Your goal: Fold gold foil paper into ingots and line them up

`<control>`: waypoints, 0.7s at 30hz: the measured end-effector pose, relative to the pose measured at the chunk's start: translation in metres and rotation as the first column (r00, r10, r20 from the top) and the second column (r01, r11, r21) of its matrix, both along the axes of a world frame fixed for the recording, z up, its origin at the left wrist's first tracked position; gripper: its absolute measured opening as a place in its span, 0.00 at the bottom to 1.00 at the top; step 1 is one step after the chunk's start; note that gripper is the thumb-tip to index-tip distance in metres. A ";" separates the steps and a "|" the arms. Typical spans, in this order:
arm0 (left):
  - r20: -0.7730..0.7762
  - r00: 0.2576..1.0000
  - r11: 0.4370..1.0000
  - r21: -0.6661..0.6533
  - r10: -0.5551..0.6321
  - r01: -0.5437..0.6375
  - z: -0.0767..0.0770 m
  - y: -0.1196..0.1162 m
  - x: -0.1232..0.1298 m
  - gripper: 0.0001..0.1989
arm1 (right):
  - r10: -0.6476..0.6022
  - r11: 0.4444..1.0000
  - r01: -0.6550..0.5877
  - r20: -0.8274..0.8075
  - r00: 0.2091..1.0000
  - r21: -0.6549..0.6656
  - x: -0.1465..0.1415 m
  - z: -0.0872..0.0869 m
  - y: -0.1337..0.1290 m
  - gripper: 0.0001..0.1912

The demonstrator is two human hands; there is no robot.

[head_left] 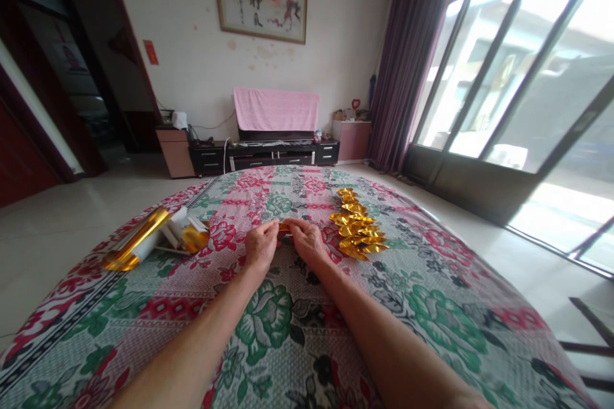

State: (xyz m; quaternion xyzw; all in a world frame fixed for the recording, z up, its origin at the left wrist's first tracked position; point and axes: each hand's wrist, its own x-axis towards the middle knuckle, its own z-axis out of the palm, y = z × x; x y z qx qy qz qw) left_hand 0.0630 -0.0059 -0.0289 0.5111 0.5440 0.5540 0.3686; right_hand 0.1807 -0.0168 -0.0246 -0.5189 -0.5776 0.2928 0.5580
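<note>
Foil piece (284,227), small, gold-orange, right at the fingertips, between left hand (261,246) and right hand (307,244), over middle of floral tablecloth (268,319). Pinched from left side by left fingers, closed on it; pinched from right side by right thumb and fingers, likewise closed. Mostly covered by fingers; full shape, cannot tell. To the right, near right hand but apart: folded gold shapes (357,223), overlapping, in a long row toward far edge of cloth. To the left, well apart from left hand: curled gold foil sheet (144,231), pale underside, beside white pieces (176,227). Beyond: pink cloth (277,108), draped above black cabinet (210,158). Higher up: framed picture (261,3). Far right: purple curtain (407,57), glass doors (499,70).
</note>
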 end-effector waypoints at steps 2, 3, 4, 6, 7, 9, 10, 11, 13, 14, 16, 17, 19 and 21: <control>-0.029 0.999 0.999 0.028 -0.014 0.015 -0.002 0.001 -0.001 0.14 | -0.004 1.000 0.004 -0.034 0.999 -0.011 0.000 -0.002 0.002 0.18; -0.045 0.999 0.999 0.042 -0.015 0.017 -0.003 0.002 -0.002 0.14 | 0.001 1.000 -0.002 -0.047 0.999 -0.015 0.001 -0.003 0.003 0.18; -0.059 0.998 0.999 0.053 -0.010 0.013 -0.004 0.002 -0.002 0.13 | 0.010 1.000 -0.011 -0.054 0.999 -0.016 0.001 -0.003 0.002 0.17; -0.074 0.997 0.998 0.068 0.016 -0.011 -0.006 0.004 -0.003 0.13 | 0.029 1.000 -0.030 -0.054 0.998 -0.007 0.001 -0.001 0.001 0.16; -0.075 0.997 0.997 0.073 0.032 -0.027 -0.006 0.004 -0.003 0.13 | 0.033 0.999 -0.033 -0.046 0.998 0.002 0.000 0.000 0.000 0.16; -0.071 0.996 0.995 0.084 0.051 -0.045 -0.007 0.005 -0.003 0.12 | 0.013 1.000 -0.013 -0.027 1.000 0.009 0.000 0.002 -0.002 0.16; -0.071 0.996 0.995 0.088 0.049 -0.043 -0.007 0.004 -0.002 0.12 | -0.002 1.000 0.003 -0.019 1.000 0.009 0.000 0.003 -0.003 0.16; -0.071 0.997 0.995 0.087 0.043 -0.037 -0.007 0.004 -0.002 0.12 | -0.012 1.000 0.012 -0.014 1.000 0.010 0.000 0.003 -0.003 0.16; -0.070 0.997 0.997 0.075 0.029 -0.024 -0.006 0.003 -0.002 0.12 | -0.003 1.000 0.003 -0.018 1.000 0.013 0.000 0.003 -0.003 0.16; -0.069 0.997 0.997 0.068 0.027 -0.023 -0.005 0.003 -0.002 0.12 | 0.009 1.000 -0.009 -0.025 1.000 0.015 0.000 0.002 -0.002 0.15; -0.071 0.997 0.998 0.059 0.029 -0.025 -0.004 0.001 -0.002 0.11 | 0.021 1.000 -0.021 -0.040 0.999 0.017 0.000 0.000 -0.001 0.15; -0.072 0.997 0.998 0.058 0.030 -0.026 -0.003 0.001 -0.001 0.11 | 0.023 1.000 -0.023 -0.043 0.999 0.018 0.000 -0.001 0.000 0.16; -0.071 0.997 0.998 0.060 0.036 -0.032 -0.002 0.000 0.000 0.10 | 0.037 0.999 -0.036 -0.044 0.998 0.022 0.000 -0.003 0.002 0.16; -0.062 0.997 0.997 0.061 0.049 -0.045 -0.001 -0.001 0.000 0.11 | 0.055 0.998 -0.054 -0.054 0.997 0.025 0.000 -0.005 0.003 0.16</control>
